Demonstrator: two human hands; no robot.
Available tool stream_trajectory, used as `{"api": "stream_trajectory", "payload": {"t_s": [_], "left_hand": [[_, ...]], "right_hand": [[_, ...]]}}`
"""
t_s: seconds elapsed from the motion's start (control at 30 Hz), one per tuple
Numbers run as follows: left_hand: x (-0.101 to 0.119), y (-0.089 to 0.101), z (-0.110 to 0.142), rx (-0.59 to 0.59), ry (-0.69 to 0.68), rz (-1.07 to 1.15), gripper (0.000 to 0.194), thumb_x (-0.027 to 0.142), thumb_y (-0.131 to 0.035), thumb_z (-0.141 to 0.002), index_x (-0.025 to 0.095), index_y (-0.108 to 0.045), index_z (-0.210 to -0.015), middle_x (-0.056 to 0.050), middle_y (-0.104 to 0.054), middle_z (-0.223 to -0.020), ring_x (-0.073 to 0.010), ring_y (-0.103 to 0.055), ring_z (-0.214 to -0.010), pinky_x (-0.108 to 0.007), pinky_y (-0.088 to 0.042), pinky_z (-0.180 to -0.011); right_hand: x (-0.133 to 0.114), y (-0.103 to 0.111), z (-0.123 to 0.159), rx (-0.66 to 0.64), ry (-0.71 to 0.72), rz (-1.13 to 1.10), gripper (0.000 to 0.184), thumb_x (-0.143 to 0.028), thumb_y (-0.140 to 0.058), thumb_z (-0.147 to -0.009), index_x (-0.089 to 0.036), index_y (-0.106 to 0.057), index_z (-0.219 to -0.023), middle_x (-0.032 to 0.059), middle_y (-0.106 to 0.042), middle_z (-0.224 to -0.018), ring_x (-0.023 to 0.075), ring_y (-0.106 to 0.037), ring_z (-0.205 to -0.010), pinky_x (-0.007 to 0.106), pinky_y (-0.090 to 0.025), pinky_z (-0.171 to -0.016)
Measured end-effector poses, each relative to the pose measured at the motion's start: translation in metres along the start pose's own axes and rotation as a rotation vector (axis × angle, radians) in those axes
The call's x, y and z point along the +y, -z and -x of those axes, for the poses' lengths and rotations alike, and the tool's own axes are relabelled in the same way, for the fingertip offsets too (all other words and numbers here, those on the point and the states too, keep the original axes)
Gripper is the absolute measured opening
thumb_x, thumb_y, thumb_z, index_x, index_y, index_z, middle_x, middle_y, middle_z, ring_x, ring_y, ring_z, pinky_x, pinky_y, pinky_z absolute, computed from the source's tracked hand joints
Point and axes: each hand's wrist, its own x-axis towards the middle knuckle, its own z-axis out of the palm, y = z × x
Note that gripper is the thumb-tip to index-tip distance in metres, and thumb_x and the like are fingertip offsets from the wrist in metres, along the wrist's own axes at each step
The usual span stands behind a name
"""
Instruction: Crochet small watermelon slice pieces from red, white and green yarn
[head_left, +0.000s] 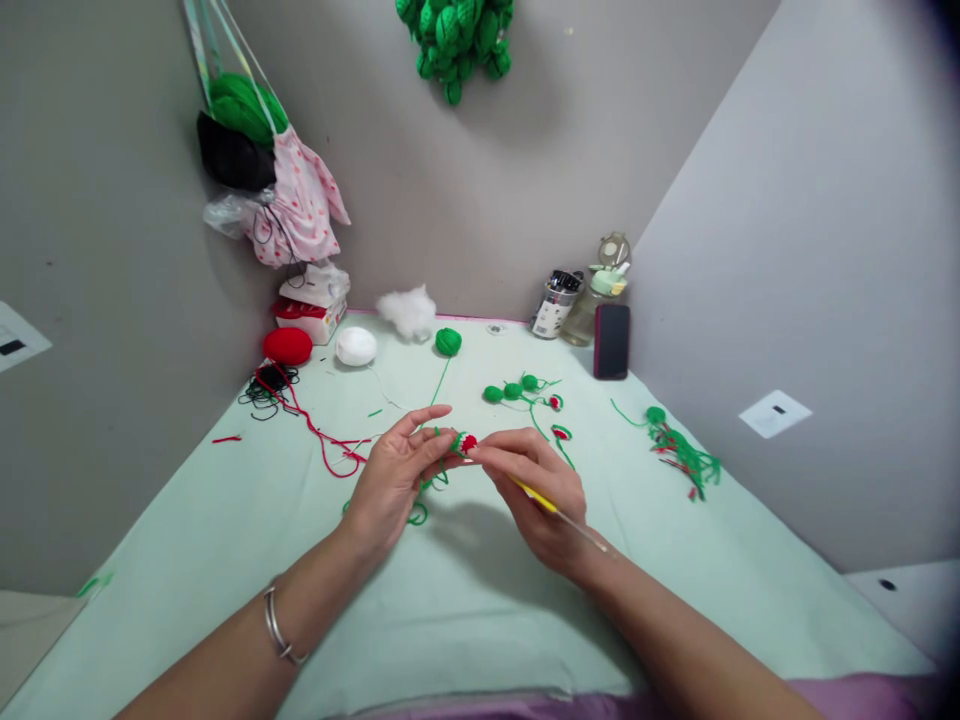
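Observation:
My left hand (397, 470) pinches a small red, white and green crochet piece (464, 442) between thumb and fingers, its index finger stretched out above. Green yarn (420, 510) trails down from the piece and loops under that hand. My right hand (536, 490) is closed round a yellow-handled crochet hook (559, 512), whose tip meets the piece. Both hands hover over the middle of a pale green table (465, 620).
At the back lie a red yarn ball (287, 346), a white ball (355, 346), a green ball (448, 341), white stuffing (407, 310), a tissue box (311, 312), a tin (555, 304), a bottle (600, 295) and a phone (612, 341). Finished green pieces (525, 390) and yarn scraps (682, 450) lie to the right.

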Motion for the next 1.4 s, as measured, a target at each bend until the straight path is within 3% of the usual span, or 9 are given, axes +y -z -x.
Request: {"api": "stream_trajectory", "payload": {"t_s": [0.3, 0.53, 0.67, 0.8, 0.93, 1.1, 1.23, 1.4], "left_hand": [[0.000, 0.000, 0.003, -0.032, -0.054, -0.116, 0.048, 0.033, -0.101, -0.066, 0.020, -0.075, -0.104, 0.005, -0.074, -0.068, -0.0170, -0.075, -0.066, -0.031, -0.060, -0.077], [0.002, -0.003, 0.006, -0.070, -0.055, -0.160, 0.047, 0.038, -0.101, -0.065, 0.021, -0.075, -0.101, 0.002, -0.078, -0.069, -0.0199, -0.077, -0.067, -0.033, -0.058, -0.075], [-0.001, 0.000, 0.006, -0.106, -0.037, -0.184, 0.043, 0.038, -0.099, -0.069, 0.022, -0.076, -0.102, -0.001, -0.082, -0.075, -0.0213, -0.077, -0.072, -0.034, -0.058, -0.077], [-0.004, 0.004, 0.004, -0.155, 0.019, -0.198, 0.043, 0.037, -0.097, -0.071, 0.022, -0.076, -0.105, -0.002, -0.082, -0.079, -0.0201, -0.077, -0.070, -0.033, -0.057, -0.076], [-0.005, 0.006, 0.001, -0.206, 0.096, -0.214, 0.046, 0.033, -0.097, -0.070, 0.021, -0.077, -0.109, 0.001, -0.079, -0.075, -0.0113, -0.064, -0.053, -0.026, -0.047, -0.061], [-0.006, 0.003, 0.003, -0.219, 0.133, -0.236, 0.042, 0.032, -0.094, -0.074, 0.022, -0.077, -0.111, 0.002, -0.077, -0.079, -0.0040, -0.037, -0.044, -0.023, -0.026, -0.048], [-0.005, 0.002, 0.004, -0.232, 0.136, -0.228, 0.042, 0.035, -0.093, -0.075, 0.024, -0.078, -0.113, 0.001, -0.076, -0.086, -0.0043, -0.033, -0.048, -0.022, -0.020, -0.048], [-0.001, 0.007, 0.000, -0.268, 0.177, -0.209, 0.034, 0.046, -0.093, -0.076, 0.018, -0.075, -0.082, 0.003, -0.064, -0.064, -0.0029, -0.023, -0.044, -0.022, -0.011, -0.045]], "right_hand": [[0.003, 0.003, -0.004, 0.025, -0.368, -0.341, 0.021, -0.021, -0.070, -0.101, -0.034, -0.085, -0.109, 0.0045, -0.075, -0.101, 0.0184, -0.069, -0.085, 0.034, -0.061, -0.076], [0.005, 0.003, -0.008, 0.040, -0.495, -0.502, 0.010, -0.032, -0.076, -0.098, -0.030, -0.086, -0.099, 0.0032, -0.073, -0.092, 0.0165, -0.066, -0.078, 0.032, -0.058, -0.072], [0.012, 0.002, -0.007, 0.000, -0.580, -0.590, 0.015, -0.040, -0.080, -0.094, -0.027, -0.086, -0.097, 0.0042, -0.073, -0.093, 0.0170, -0.066, -0.076, 0.033, -0.060, -0.071], [0.014, 0.002, -0.007, -0.070, -0.590, -0.590, 0.017, -0.044, -0.081, -0.093, -0.028, -0.086, -0.094, 0.0063, -0.074, -0.103, 0.0207, -0.069, -0.091, 0.038, -0.062, -0.083], [0.012, 0.001, -0.009, -0.144, -0.559, -0.643, 0.017, -0.044, -0.078, -0.095, -0.030, -0.087, -0.095, 0.0067, -0.079, -0.103, 0.0243, -0.072, -0.104, 0.042, -0.060, -0.093], [0.016, 0.000, -0.007, -0.125, -0.695, -0.762, 0.017, -0.042, -0.084, -0.090, -0.026, -0.086, -0.091, 0.0033, -0.078, -0.087, 0.0182, -0.068, -0.080, 0.032, -0.057, -0.076], [0.018, 0.001, -0.008, -0.042, -0.762, -0.859, 0.027, -0.050, -0.087, -0.086, -0.025, -0.080, -0.089, 0.0016, -0.074, -0.079, 0.0150, -0.061, -0.068, 0.029, -0.053, -0.065], [0.012, 0.011, -0.018, 0.083, -0.785, -1.029, 0.030, -0.052, -0.089, -0.084, -0.027, -0.074, -0.089, -0.0011, -0.069, -0.076, 0.0114, -0.056, -0.062, 0.022, -0.052, -0.059]]}}
